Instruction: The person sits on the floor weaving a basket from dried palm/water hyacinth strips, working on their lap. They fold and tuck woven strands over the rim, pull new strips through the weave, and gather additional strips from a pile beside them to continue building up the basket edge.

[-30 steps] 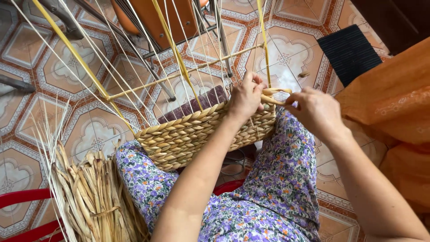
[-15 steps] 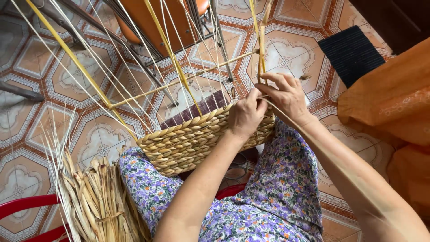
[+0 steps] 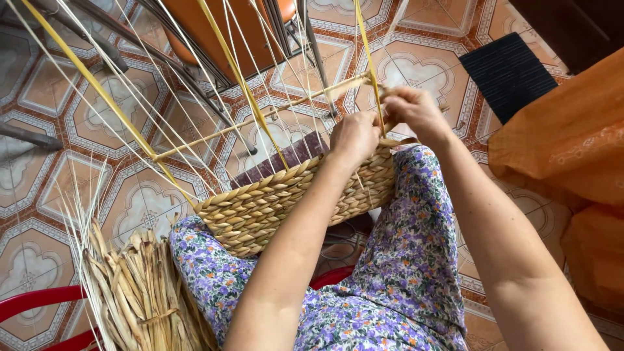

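At the far left, a curved red plastic chair rim shows low in the view, and just beside it stands a bundle of dried tan reed leaves, upright and bound near its lower part, with thin pale stalks fanning up from it. Behind these lies the patterned terracotta and cream tiled floor.

Further right, a half-woven basket of braided straw-coloured fibre rests tilted on the person's lap, which is covered by purple floral cloth. From the basket's rim many thin pale upright stakes rise and spread toward the top of the view, with a few broader yellow strips among them; a light horizontal rod crosses them above the woven wall. Beyond the stakes stands an orange chair with dark metal legs.

The left hand is curled closed at the basket's upper rim, pressing on the weave; what its fingers grip is hidden. Just beside it, the right hand is pinched shut on a pale fibre strand at the rim.

To the right lie a dark ribbed mat on the floor and, at the edge, a draped orange cloth.
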